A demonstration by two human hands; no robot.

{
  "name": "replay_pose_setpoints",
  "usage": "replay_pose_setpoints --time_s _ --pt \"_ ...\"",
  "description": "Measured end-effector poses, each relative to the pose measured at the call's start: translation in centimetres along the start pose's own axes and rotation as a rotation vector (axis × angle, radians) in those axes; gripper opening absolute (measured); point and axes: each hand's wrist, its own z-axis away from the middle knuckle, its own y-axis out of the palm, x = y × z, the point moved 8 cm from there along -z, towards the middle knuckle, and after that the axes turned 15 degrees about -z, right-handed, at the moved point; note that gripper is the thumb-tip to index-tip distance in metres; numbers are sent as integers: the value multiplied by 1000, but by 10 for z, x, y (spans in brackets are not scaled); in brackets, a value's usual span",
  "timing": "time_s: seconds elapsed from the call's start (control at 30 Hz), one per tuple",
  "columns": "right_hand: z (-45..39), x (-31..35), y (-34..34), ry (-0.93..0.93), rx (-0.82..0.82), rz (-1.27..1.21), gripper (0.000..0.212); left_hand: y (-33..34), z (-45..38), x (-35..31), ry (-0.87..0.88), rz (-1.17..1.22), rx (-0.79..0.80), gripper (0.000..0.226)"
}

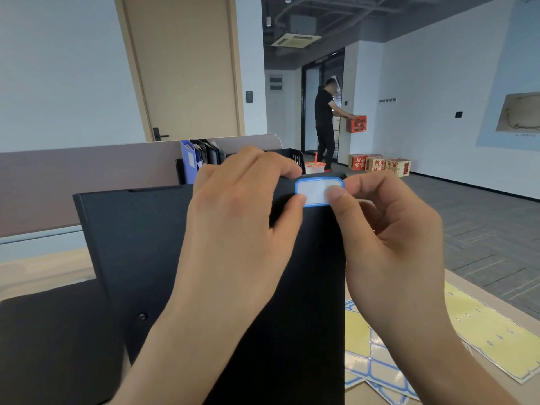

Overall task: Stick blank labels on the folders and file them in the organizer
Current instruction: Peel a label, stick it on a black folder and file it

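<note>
A black folder (140, 247) stands upright in front of me, its spine facing me. At the top of the spine sits a white label with a blue border (315, 189). My left hand (233, 223) grips the folder's top, fingers curled over the edge and thumb on the label's left end. The thumb of my right hand (388, 244) presses the label's right part while its fingers curl behind the spine. The black organizer (295, 159) stands behind, at the desk divider, holding a blue folder (188, 163) and dark ones.
Label sheets (377, 372) and yellow backing sheets (491, 331) lie on the desk at the right. Another black folder (52, 340) lies flat at the lower left. A drink cup (315, 167) stands beside the organizer. A person handles red boxes (356, 124) far back.
</note>
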Motion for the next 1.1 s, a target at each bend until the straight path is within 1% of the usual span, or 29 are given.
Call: replay_pose_setpoints --time_s 0.33,0.5,0.53,0.63,0.7,0.93,1.1 --pt "6 4 1 -96 -94 116 9 -2 0 -2 3 -4 -4 20" --pt "10 5 1 -140 -123 127 8 -2 0 -3 7 -3 6 20" --pt "10 5 1 -138 -126 109 10 -2 0 -3 7 -3 5 19" --pt "7 4 -2 -88 -147 18 27 -1 0 -1 1 -3 10 19" --pt "5 3 -2 -60 -133 -18 29 0 0 1 -5 -1 16 20" --pt "3 5 -2 5 -77 -166 24 1 1 -1 38 11 23 20" --pt "-1 3 -6 25 -88 -146 11 1 2 -1 70 24 26 16"
